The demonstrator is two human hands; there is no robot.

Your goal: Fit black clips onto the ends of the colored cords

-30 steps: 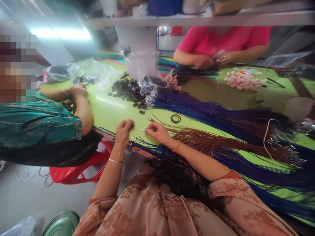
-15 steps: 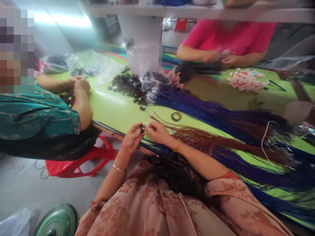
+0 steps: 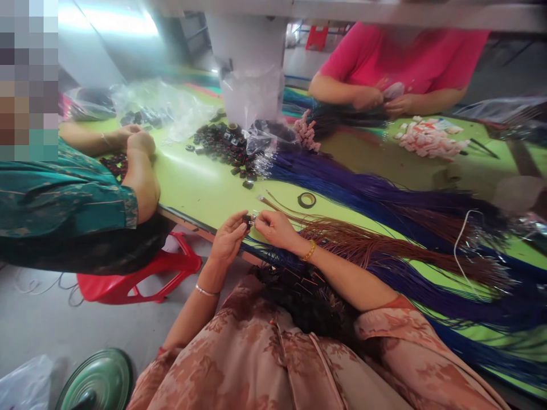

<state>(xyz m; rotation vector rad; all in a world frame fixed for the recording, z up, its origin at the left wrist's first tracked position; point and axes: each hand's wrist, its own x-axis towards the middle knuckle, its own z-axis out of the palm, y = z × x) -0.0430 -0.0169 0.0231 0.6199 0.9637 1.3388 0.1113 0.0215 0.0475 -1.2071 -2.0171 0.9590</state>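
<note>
Left hand (image 3: 228, 239) gripping black connector (image 3: 247, 220), now beside right hand (image 3: 277, 230) pinching silvery tips (image 3: 253, 218); 1 s ago, apart.

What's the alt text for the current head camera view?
A person's left hand holds a small black plastic part beside silvery tips pinched in the right hand, by a green table. A tape roll and brown wires lie nearby.

On my feed a white glare (image 3: 115, 21) burns out beyond and left of the hands (image 3: 277, 229), and a pale sheen lies left of them on the tabletop (image 3: 192, 185). Beyond them, rightward, I get a dim, shadowed stretch. The shelf (image 3: 384, 14) past them blurs, outer edges smear, and pixelation masks the far left.
</note>
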